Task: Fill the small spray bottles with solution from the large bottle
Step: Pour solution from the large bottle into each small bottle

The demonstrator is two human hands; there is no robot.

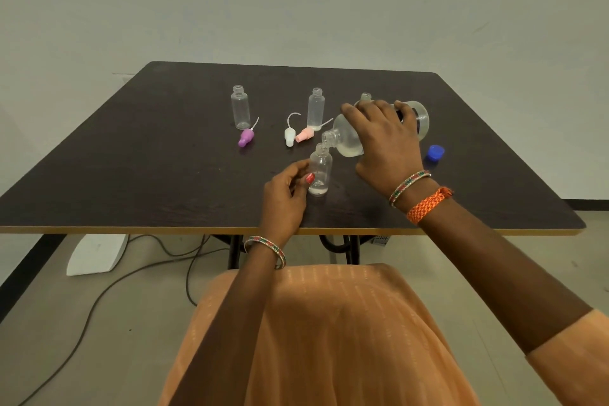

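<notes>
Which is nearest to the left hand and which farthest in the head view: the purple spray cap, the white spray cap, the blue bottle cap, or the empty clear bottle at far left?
From the left hand:
1. White spray cap, just beyond the hand.
2. Purple spray cap, beyond and to the left.
3. Empty clear plastic bottle, at the far left.
4. Blue bottle cap, at the right past the right hand.

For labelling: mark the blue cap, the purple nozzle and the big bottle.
blue cap (434, 153), head view, top face.
purple nozzle (246, 137), head view, middle of its body.
big bottle (342, 135), head view, clear shoulder near the neck.
</notes>
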